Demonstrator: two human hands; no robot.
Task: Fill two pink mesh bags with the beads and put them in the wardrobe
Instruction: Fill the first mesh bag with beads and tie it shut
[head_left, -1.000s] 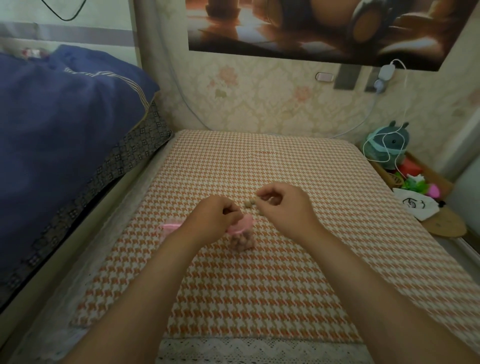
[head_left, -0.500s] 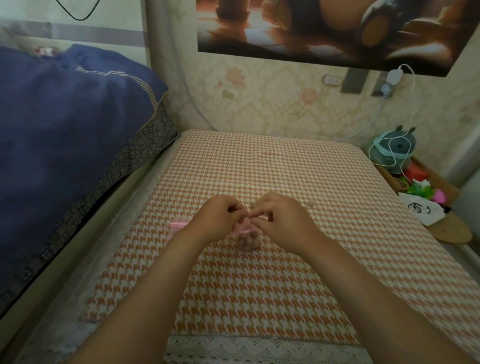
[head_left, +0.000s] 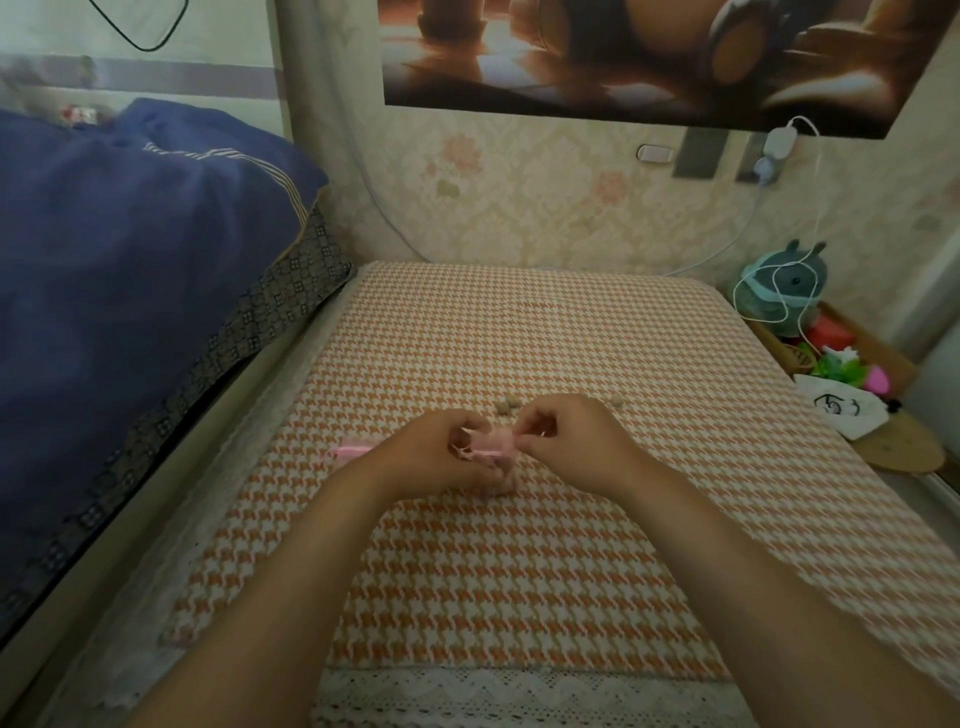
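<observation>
The counter (head_left: 519, 571), draped in orange-and-white houndstooth cloth, carries everything. At its middle the left hand (head_left: 436, 452) and right hand (head_left: 566, 441) each pinch one side of the small pink mesh drawstring bag (head_left: 491, 444). The bag sits between them, its gathered mouth running left to right and its bottom seemingly resting on the cloth. A few round tan beads (head_left: 506, 404) lie loose just beyond the knuckles, nearer the right hand.

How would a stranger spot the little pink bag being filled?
Find the orange-and-white checked cloth beside the blue bedding. Near its middle, the left hand and right hand pinch the pink mesh bag between them. Unlike the loose tan beads beyond, it is pink and frilly.
</observation>
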